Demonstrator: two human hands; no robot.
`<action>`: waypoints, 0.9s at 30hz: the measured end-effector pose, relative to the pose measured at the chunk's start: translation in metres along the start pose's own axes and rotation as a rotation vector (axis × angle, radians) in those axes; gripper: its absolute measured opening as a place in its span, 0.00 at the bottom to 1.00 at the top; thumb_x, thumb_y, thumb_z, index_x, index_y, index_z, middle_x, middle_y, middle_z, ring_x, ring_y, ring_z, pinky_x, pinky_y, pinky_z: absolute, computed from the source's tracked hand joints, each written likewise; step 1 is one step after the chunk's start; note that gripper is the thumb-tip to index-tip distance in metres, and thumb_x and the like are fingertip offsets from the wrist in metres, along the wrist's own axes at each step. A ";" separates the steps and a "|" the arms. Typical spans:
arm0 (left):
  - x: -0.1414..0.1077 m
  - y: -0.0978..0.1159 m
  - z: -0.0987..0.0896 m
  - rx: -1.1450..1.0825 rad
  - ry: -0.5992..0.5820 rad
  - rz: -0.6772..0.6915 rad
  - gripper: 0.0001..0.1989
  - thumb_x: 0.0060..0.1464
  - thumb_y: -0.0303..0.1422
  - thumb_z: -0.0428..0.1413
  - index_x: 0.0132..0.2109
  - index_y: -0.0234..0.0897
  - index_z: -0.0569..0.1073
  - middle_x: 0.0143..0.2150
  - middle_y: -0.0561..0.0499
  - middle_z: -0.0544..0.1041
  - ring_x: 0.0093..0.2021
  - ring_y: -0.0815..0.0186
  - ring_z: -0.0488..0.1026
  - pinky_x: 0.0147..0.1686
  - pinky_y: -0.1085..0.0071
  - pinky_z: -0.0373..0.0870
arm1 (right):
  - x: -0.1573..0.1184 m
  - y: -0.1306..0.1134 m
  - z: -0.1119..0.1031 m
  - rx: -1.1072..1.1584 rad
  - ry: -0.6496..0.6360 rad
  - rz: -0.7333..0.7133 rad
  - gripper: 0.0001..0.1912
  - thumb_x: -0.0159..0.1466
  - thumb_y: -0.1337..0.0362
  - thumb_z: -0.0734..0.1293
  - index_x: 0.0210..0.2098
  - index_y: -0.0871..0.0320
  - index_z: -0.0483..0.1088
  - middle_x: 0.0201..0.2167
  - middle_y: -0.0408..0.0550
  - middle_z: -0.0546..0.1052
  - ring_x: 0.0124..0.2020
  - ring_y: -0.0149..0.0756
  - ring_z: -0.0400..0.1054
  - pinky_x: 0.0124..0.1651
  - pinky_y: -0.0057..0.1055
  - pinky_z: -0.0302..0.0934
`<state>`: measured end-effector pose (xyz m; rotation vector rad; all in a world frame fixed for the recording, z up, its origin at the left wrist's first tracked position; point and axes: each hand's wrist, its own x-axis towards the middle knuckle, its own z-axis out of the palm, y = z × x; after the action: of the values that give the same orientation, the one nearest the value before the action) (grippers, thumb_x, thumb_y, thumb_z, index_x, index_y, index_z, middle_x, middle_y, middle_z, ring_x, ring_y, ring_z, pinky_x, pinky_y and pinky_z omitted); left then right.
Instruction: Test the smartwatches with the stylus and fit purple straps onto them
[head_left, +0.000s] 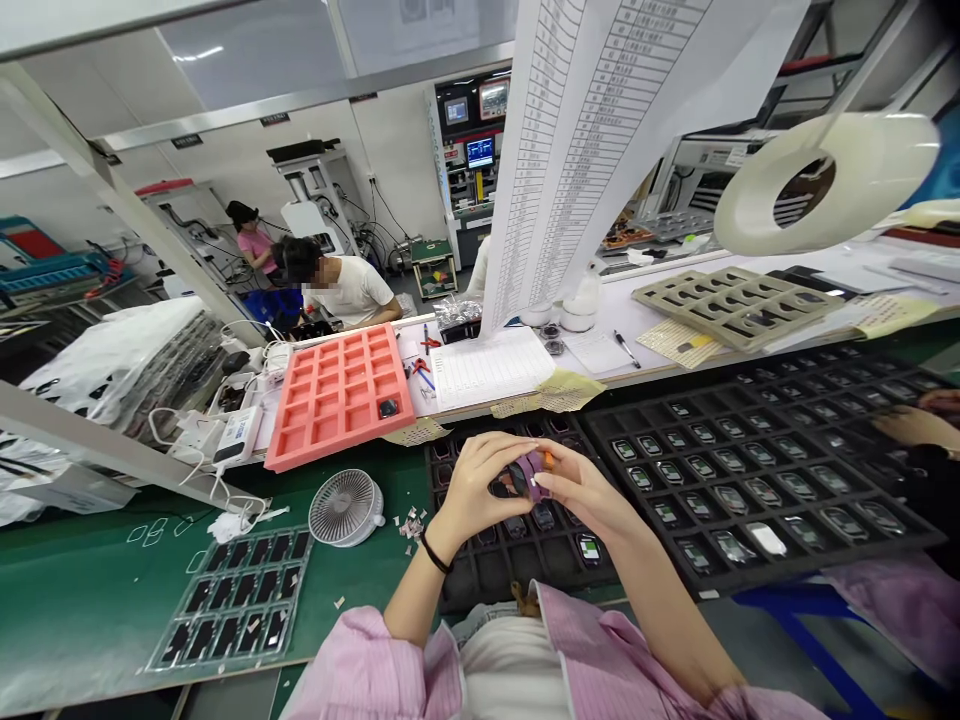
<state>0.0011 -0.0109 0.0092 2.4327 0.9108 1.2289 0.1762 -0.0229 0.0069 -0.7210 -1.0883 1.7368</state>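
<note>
Just above a black foam tray point(480, 580) my hands meet around a small purple piece point(531, 474). My left hand point(480, 485) grips it from one side, fingers curved over the top, with a dark glossy part beneath them. From the other side my right hand point(581, 478) pinches the same piece. Something orange point(549, 461) shows by the right fingers; its kind is not clear. In the tray below lie watch-like cases, one with a lit green-and-white face point(589, 548). My fingers partly hide the purple piece.
A red compartment tray point(341, 395) stands at the back left. Near it are a small fan point(346, 507) and a clear tray of black parts point(232, 595). Hanging paper point(570, 140) blocks part of the view. Another person's hand point(919, 428) reaches over the right black tray point(750, 490).
</note>
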 end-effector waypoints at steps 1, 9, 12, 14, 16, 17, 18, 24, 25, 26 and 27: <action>0.000 0.000 0.001 -0.004 0.002 -0.006 0.26 0.46 0.31 0.61 0.55 0.43 0.69 0.50 0.45 0.76 0.51 0.56 0.70 0.52 0.57 0.64 | 0.000 0.002 -0.001 0.001 0.000 0.000 0.23 0.51 0.60 0.75 0.46 0.52 0.72 0.40 0.48 0.78 0.41 0.40 0.74 0.47 0.39 0.68; 0.002 0.001 0.004 -0.025 0.012 0.008 0.26 0.45 0.31 0.61 0.54 0.44 0.71 0.48 0.47 0.78 0.51 0.56 0.70 0.51 0.58 0.64 | -0.001 0.011 -0.002 -0.010 0.057 0.005 0.24 0.52 0.61 0.75 0.48 0.52 0.71 0.41 0.47 0.77 0.41 0.43 0.74 0.49 0.42 0.68; 0.000 0.000 0.004 -0.025 0.007 -0.021 0.26 0.46 0.32 0.62 0.54 0.44 0.70 0.48 0.46 0.77 0.52 0.55 0.70 0.52 0.57 0.64 | 0.002 0.012 -0.001 -0.070 0.066 -0.027 0.24 0.52 0.59 0.75 0.47 0.53 0.71 0.44 0.49 0.77 0.45 0.45 0.73 0.50 0.43 0.68; -0.001 -0.001 0.004 -0.021 0.034 -0.020 0.26 0.46 0.33 0.62 0.55 0.43 0.70 0.49 0.46 0.77 0.53 0.55 0.70 0.53 0.55 0.64 | 0.004 0.011 -0.002 -0.126 0.071 -0.083 0.25 0.52 0.57 0.74 0.49 0.52 0.71 0.46 0.51 0.77 0.49 0.45 0.71 0.52 0.43 0.67; -0.002 -0.001 0.002 -0.022 0.072 -0.016 0.27 0.46 0.33 0.63 0.55 0.43 0.70 0.51 0.45 0.76 0.55 0.54 0.69 0.55 0.54 0.63 | 0.004 0.006 -0.004 -0.170 0.120 -0.188 0.26 0.53 0.57 0.74 0.51 0.51 0.69 0.50 0.51 0.76 0.51 0.45 0.70 0.54 0.44 0.65; -0.002 -0.001 0.000 -0.034 0.087 -0.021 0.27 0.45 0.32 0.63 0.54 0.42 0.70 0.52 0.45 0.75 0.56 0.54 0.69 0.55 0.54 0.64 | 0.003 0.003 -0.005 -0.182 0.170 -0.259 0.25 0.55 0.57 0.73 0.52 0.50 0.69 0.50 0.51 0.76 0.51 0.44 0.71 0.54 0.45 0.64; -0.002 -0.001 -0.001 -0.058 0.100 -0.032 0.27 0.46 0.32 0.63 0.54 0.42 0.70 0.53 0.44 0.75 0.56 0.55 0.69 0.55 0.54 0.64 | 0.000 0.000 -0.006 -0.189 0.232 -0.338 0.22 0.58 0.57 0.71 0.52 0.50 0.69 0.49 0.51 0.77 0.49 0.44 0.72 0.53 0.46 0.65; -0.001 0.008 -0.006 -0.228 0.101 -0.242 0.24 0.47 0.29 0.61 0.54 0.39 0.71 0.50 0.44 0.76 0.46 0.60 0.75 0.41 0.66 0.74 | -0.026 -0.008 -0.010 -0.287 0.410 -0.663 0.20 0.68 0.51 0.55 0.44 0.55 0.73 0.23 0.48 0.79 0.21 0.43 0.74 0.30 0.47 0.69; -0.001 0.010 -0.005 -0.239 0.098 -0.263 0.24 0.47 0.29 0.62 0.53 0.39 0.71 0.50 0.44 0.76 0.45 0.60 0.75 0.38 0.68 0.75 | -0.028 -0.007 -0.009 -0.304 0.409 -0.700 0.20 0.68 0.51 0.55 0.42 0.54 0.74 0.22 0.48 0.79 0.21 0.44 0.74 0.29 0.46 0.68; -0.001 0.011 -0.005 -0.248 0.096 -0.273 0.24 0.46 0.29 0.62 0.53 0.39 0.71 0.50 0.44 0.76 0.45 0.61 0.75 0.37 0.70 0.75 | -0.029 -0.006 -0.009 -0.318 0.410 -0.734 0.20 0.68 0.52 0.55 0.39 0.54 0.74 0.22 0.48 0.78 0.22 0.44 0.74 0.29 0.46 0.68; -0.001 0.012 -0.004 -0.254 0.094 -0.273 0.25 0.46 0.29 0.62 0.53 0.39 0.71 0.50 0.44 0.76 0.45 0.60 0.75 0.36 0.70 0.75 | -0.029 -0.004 -0.009 -0.331 0.414 -0.767 0.19 0.68 0.52 0.56 0.37 0.54 0.75 0.23 0.48 0.78 0.23 0.44 0.74 0.30 0.45 0.68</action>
<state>0.0022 -0.0207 0.0166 1.9957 1.0051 1.2779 0.1968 -0.0459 0.0067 -0.6945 -1.1597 0.7302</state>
